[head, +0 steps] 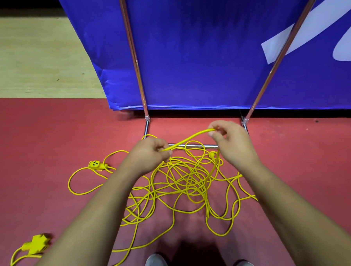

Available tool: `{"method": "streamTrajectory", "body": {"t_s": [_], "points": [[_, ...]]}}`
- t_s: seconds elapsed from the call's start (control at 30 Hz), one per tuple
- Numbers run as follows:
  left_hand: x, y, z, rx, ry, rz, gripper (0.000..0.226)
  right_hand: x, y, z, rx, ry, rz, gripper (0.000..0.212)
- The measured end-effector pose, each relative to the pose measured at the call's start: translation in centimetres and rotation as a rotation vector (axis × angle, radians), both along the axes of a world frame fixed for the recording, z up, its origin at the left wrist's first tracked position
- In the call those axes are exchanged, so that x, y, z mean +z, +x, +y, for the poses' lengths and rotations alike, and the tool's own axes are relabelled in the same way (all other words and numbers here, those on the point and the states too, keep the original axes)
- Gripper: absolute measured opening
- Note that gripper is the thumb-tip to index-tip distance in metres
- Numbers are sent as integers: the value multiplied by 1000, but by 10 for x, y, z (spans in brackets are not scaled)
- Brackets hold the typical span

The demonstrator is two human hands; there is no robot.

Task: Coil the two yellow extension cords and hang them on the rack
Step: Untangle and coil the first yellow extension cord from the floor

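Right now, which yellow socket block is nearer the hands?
The upper socket block showing dark slots, left of the left hand; the other block lies bottom-left.

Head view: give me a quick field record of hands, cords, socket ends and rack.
left hand: pinches held cord
right hand: pinches the same stretch, raised off the floor
yellow cords: loose tangle on red floor, uncoiled
socket block: left of tangle
second socket block: bottom left, on floor
rack: uprights bare in view; some loops cross its base bar
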State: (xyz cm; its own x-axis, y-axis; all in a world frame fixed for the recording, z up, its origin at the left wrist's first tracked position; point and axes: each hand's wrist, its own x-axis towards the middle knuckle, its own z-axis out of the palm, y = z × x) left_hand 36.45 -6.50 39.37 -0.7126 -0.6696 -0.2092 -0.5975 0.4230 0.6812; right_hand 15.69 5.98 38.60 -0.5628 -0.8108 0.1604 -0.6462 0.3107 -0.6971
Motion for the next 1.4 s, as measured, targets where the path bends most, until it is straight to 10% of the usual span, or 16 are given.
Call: {"method": "streamTrajectory", "body": {"t_s": [0.1, 0.47, 0.73, 0.9, 1.0, 1.2, 1.4], "points": [[1, 4, -2, -55, -45, 5, 28, 6, -3, 6, 7, -62, 26, 8], [31, -9, 29, -62, 861, 462, 36, 4, -21, 13, -74, -296, -352, 7], [50, 1, 12, 89, 1082, 985, 32, -55, -47, 41, 80, 110, -319, 14], [45, 6, 16, 190, 915, 759, 31, -70, -43, 43, -99, 14, -656, 9], [36, 4, 14, 206, 568, 588, 28, -58, -41, 34, -101, 90, -474, 11], [31, 6, 13, 142, 245, 212, 29, 14, -13, 36, 593, 605, -360, 15], [39, -9, 31, -51, 589, 343, 43, 36, 18, 18, 453, 21, -782, 22]]}}
